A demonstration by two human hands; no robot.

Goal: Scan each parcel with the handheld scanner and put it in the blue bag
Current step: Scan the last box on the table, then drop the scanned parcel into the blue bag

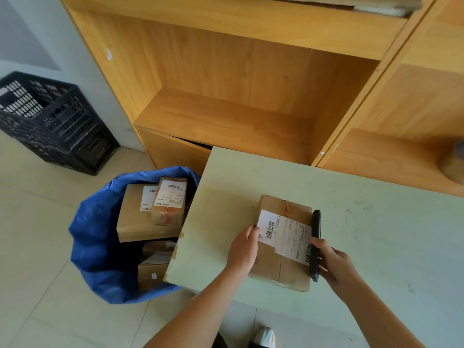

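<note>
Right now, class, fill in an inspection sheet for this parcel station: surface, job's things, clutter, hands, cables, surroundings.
Surface: pale table, scuffed.
Job's things: labelled parcel on the table; black scanner at its right edge; blue bag on the floor holding several parcels.
Clutter: tape roll on the shelf.
Hands: left hand holds the parcel's left side; right hand holds the scanner.
Cables: nothing seen.
Surroundings: wooden shelving, black crate.

Brown cardboard parcel with white label [283, 243] lying on pale green surface [376, 234]. Left hand [244, 249] holding its left edge; right hand [332, 262] gripping slim black handheld scanner [315, 244] against its right edge. Blue plastic bag [100, 247] on floor beside, holding several labelled parcels [150, 212].
</note>
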